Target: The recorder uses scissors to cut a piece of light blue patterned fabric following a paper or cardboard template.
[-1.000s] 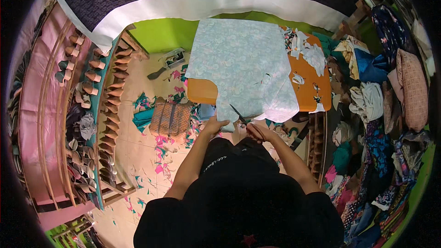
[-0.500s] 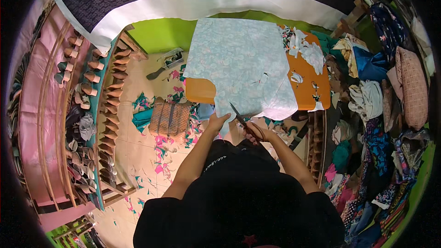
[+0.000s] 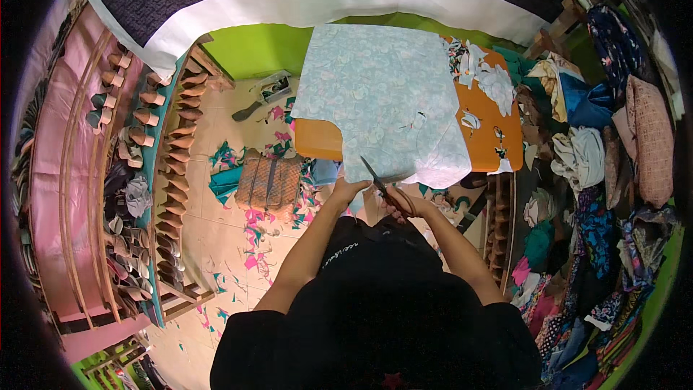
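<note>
A large light blue-green patterned fabric (image 3: pixel 390 94) lies spread over an orange table (image 3: pixel 491 137), its near edge reaching toward me. At that edge my left hand (image 3: pixel 348 193) is closed, with the fabric's near-left corner between thumb and fingers. My right hand (image 3: pixel 399 204) grips a pair of dark scissors (image 3: pixel 375 178) by the handles. Their blades point up and to the left, over the near edge of the fabric and just right of my left thumb. Whether the blades have fabric between them I cannot make out.
Fabric scraps (image 3: pixel 494 83) lie on the table's right side. A brown woven bag (image 3: pixel 267 182) stands on the floor among pink and green offcuts. Shoe forms line a rack (image 3: pixel 175 173) at left. Piled cloth (image 3: pixel 577 159) fills the right side. A clear bin (image 3: pixel 275 87) sits beyond the bag.
My left hand has shifted slightly to the right, its thumb nearer the scissors. The scissors stay in my right hand, almost in the same place. The whole view has moved a little.
</note>
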{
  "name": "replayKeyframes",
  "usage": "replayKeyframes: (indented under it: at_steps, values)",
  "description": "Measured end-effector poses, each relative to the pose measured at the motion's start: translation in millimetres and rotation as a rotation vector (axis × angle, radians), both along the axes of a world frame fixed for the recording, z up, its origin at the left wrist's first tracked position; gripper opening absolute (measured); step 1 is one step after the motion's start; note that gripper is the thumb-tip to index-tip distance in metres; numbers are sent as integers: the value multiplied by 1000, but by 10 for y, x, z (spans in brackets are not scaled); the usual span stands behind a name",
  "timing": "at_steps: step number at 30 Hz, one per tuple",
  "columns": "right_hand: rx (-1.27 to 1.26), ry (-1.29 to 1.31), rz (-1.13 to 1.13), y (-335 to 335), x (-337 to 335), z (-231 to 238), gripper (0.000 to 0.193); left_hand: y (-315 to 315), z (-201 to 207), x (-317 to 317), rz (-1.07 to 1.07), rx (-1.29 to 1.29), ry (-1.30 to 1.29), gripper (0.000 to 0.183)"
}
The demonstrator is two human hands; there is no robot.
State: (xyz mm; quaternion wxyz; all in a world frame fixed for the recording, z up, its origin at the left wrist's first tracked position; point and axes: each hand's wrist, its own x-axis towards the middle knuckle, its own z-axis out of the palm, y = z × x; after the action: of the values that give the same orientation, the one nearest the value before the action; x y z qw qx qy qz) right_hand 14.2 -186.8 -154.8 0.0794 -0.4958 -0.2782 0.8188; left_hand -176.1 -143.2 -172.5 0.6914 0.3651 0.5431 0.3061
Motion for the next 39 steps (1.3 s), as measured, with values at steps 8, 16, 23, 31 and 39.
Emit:
replayKeyframes:
  at_steps: [8, 16, 23, 31, 39]
  values:
    - [-5, 40, 35, -33, 86, 93, 66, 20, -53, 16, -23, -2, -11, 40]
    - [63, 7, -46, -32, -31, 65, 72, 37, -153, -9, -42, -77, -34, 41]
    - [125, -11, 94, -64, 99, 57, 67, 57, 60, -5, -18, -142, -6, 48]
    - [-91, 144, -25, -203, 169, -63, 66, 30, 124, -47, 89, -115, 4, 44]
    - [68, 25, 36, -70, -68, -6, 65, 8, -87, -98, -29, -122, -84, 40]
